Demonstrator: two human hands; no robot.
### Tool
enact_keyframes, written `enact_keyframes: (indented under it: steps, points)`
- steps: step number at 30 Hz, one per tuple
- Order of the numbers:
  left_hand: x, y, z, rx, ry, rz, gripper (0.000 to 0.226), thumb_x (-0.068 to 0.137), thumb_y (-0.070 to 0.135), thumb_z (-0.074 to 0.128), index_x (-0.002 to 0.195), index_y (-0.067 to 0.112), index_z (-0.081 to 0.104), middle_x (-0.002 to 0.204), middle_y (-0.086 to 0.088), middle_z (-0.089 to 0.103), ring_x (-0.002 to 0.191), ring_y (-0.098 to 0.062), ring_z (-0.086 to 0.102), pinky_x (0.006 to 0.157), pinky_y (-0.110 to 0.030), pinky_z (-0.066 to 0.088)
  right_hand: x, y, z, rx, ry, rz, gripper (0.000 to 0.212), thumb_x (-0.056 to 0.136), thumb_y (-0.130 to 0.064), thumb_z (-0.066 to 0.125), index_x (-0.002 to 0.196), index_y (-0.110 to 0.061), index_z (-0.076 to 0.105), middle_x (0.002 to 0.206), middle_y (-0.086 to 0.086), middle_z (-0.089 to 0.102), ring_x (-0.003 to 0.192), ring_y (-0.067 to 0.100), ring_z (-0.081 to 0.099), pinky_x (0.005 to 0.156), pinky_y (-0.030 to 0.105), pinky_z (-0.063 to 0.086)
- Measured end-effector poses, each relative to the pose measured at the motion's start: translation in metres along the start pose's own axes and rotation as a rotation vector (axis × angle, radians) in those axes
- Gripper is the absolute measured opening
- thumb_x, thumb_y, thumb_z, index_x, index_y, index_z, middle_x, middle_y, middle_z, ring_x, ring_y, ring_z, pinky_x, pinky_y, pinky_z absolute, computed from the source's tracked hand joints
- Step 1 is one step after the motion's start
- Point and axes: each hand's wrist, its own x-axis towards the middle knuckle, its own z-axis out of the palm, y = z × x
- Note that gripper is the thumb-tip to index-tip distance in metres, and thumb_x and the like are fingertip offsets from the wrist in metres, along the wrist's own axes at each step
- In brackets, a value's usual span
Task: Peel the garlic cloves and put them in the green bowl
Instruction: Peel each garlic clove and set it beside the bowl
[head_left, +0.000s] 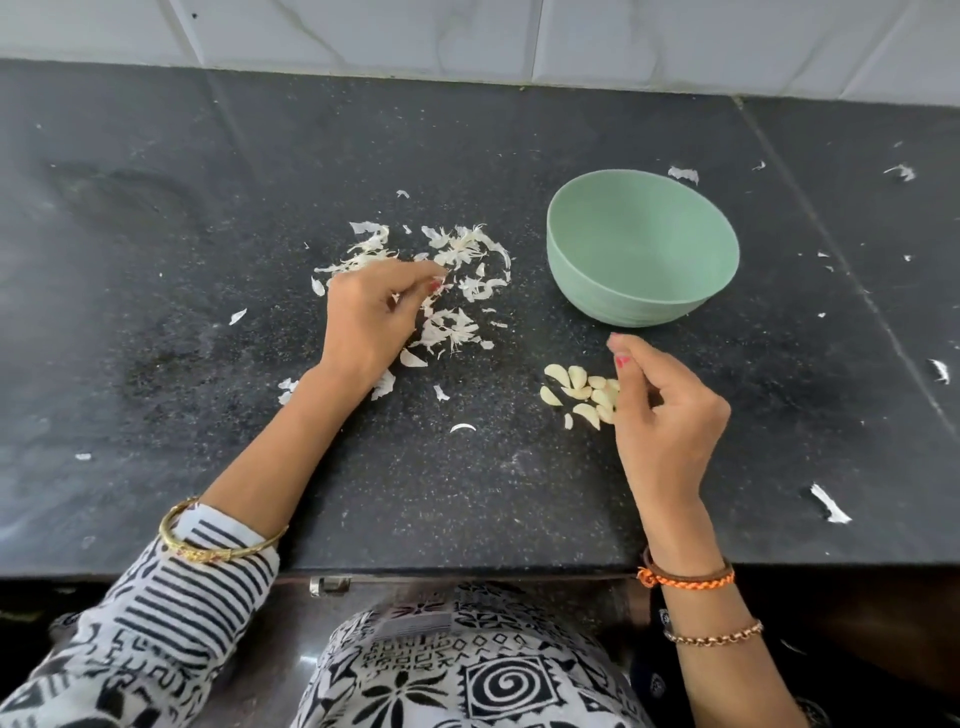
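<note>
A pale green bowl (642, 291) stands on the black counter, right of centre, and its inside looks empty. Several peeled garlic cloves (576, 392) lie in a small heap in front of the bowl. My right hand (665, 415) hovers at the right edge of that heap, fingers loosely curled, partly covering some cloves; nothing shows clearly in its grip. My left hand (369, 322) rests over a scatter of white garlic skins (457, 291), its fingertips pinched together among them. Whether it holds a piece of skin is unclear.
The black speckled counter (208, 312) runs to a white tiled wall (519, 36) at the back. Stray bits of skin lie scattered to the far right (829, 505) and behind the bowl. The counter's front edge is just below my wrists.
</note>
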Motion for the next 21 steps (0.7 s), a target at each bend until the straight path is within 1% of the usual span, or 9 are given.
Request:
enact_keyframes:
  steps: [5,8,10,12,14,15,17,18,21]
  points:
    - [0.001,-0.004,0.002,0.084,0.049,0.09,0.044,0.073,-0.02,0.043,0.102,0.001,0.069,0.101,-0.013,0.069,0.086,-0.019,0.063,0.079,-0.023,0.05,-0.001,-0.029,0.013,0.039,-0.013,-0.22,0.027,0.077,0.017,0.056,0.094,0.002,0.07,0.102,0.018,0.068,0.091,0.019,0.067,0.085,0.015,0.051]
    - [0.003,-0.005,0.0,0.099,0.137,0.043,0.044,0.076,-0.016,0.043,0.104,0.005,0.069,0.109,-0.01,0.065,0.099,-0.02,0.058,0.085,-0.024,0.047,-0.011,-0.065,0.038,0.114,-0.23,-0.257,0.032,0.075,0.014,0.047,0.091,-0.001,0.071,0.129,0.026,0.051,0.103,0.02,0.062,0.095,0.011,0.042]
    - [0.003,-0.005,-0.002,0.098,0.161,-0.006,0.038,0.079,-0.01,0.046,0.105,0.007,0.068,0.11,-0.011,0.063,0.1,-0.022,0.056,0.081,-0.017,0.044,-0.019,-0.075,0.054,0.134,-0.442,-0.23,0.027,0.077,0.016,0.053,0.085,-0.001,0.071,0.141,0.023,0.039,0.102,0.019,0.064,0.087,0.017,0.049]
    - [0.003,-0.007,-0.004,0.082,0.149,-0.028,0.034,0.081,-0.006,0.049,0.106,0.008,0.068,0.109,-0.013,0.062,0.1,-0.027,0.057,0.071,-0.011,0.044,-0.024,-0.071,0.062,0.052,-0.496,-0.216,0.007,0.079,0.001,0.063,0.078,-0.002,0.07,0.124,0.016,0.06,0.078,0.02,0.07,0.063,0.031,0.057]
    - [0.002,-0.008,-0.005,0.072,0.134,-0.038,0.031,0.083,-0.003,0.05,0.105,0.008,0.068,0.108,-0.014,0.062,0.098,-0.028,0.058,0.066,-0.017,0.047,-0.026,-0.065,0.059,-0.102,-0.374,-0.244,0.016,0.083,-0.021,0.061,0.076,-0.01,0.071,0.075,0.004,0.071,0.054,0.018,0.064,0.041,0.026,0.048]
    - [0.001,-0.007,-0.005,0.074,0.132,-0.034,0.03,0.083,-0.002,0.05,0.104,0.008,0.069,0.107,-0.013,0.062,0.097,-0.028,0.057,0.065,-0.022,0.049,-0.026,-0.063,0.054,-0.139,-0.314,-0.272,0.02,0.084,-0.023,0.056,0.079,-0.013,0.072,0.066,0.002,0.069,0.055,0.018,0.064,0.041,0.024,0.046]
    - [-0.001,-0.005,-0.004,0.087,0.123,0.015,0.027,0.083,-0.001,0.052,0.1,0.009,0.07,0.104,-0.012,0.062,0.095,-0.028,0.057,0.067,-0.025,0.049,-0.025,-0.056,0.048,-0.181,-0.256,-0.32,0.026,0.084,-0.018,0.048,0.092,-0.013,0.072,0.081,0.005,0.072,0.089,0.027,0.066,0.071,0.035,0.054]
    - [0.0,-0.004,-0.003,0.099,0.112,0.038,0.025,0.083,0.0,0.052,0.099,0.009,0.07,0.102,-0.012,0.063,0.094,-0.028,0.057,0.072,-0.021,0.047,-0.021,-0.052,0.046,-0.225,-0.27,-0.322,0.026,0.083,-0.015,0.05,0.098,-0.014,0.071,0.096,0.008,0.071,0.109,0.032,0.057,0.09,0.046,0.047]
    - [-0.002,-0.003,0.001,0.104,0.062,0.044,0.022,0.084,0.004,0.052,0.095,0.007,0.071,0.096,-0.011,0.065,0.093,-0.024,0.054,0.077,-0.026,0.049,-0.014,-0.034,0.032,-0.438,-0.336,-0.269,0.022,0.077,-0.027,0.061,0.095,-0.021,0.072,0.129,0.01,0.056,0.131,0.034,0.037,0.1,0.063,0.024]
